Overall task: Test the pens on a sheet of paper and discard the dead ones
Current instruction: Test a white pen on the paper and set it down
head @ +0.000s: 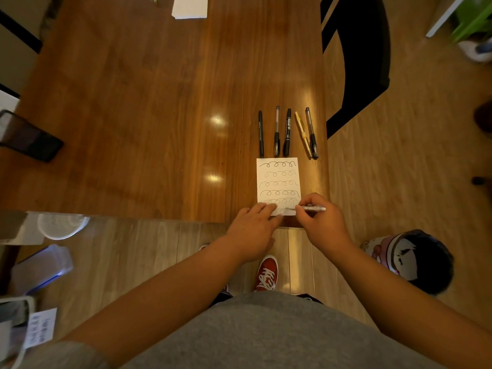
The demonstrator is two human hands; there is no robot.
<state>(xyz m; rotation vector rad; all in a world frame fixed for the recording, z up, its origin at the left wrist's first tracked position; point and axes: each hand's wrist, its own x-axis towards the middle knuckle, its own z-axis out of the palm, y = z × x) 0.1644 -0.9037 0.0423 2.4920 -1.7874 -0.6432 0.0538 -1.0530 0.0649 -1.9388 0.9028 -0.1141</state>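
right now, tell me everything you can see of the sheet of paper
The sheet of paper is white, rectangular, flat on the wooden table near its front edge. Rows of dark looped scribbles fill it. The left hand presses its bottom left corner; the right hand holds a white pen with the tip on the bottom row.

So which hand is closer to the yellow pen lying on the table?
Right. The right hand grips a white pen almost straight on the near side of the yellow pen; the left hand presses the paper further off to the left.
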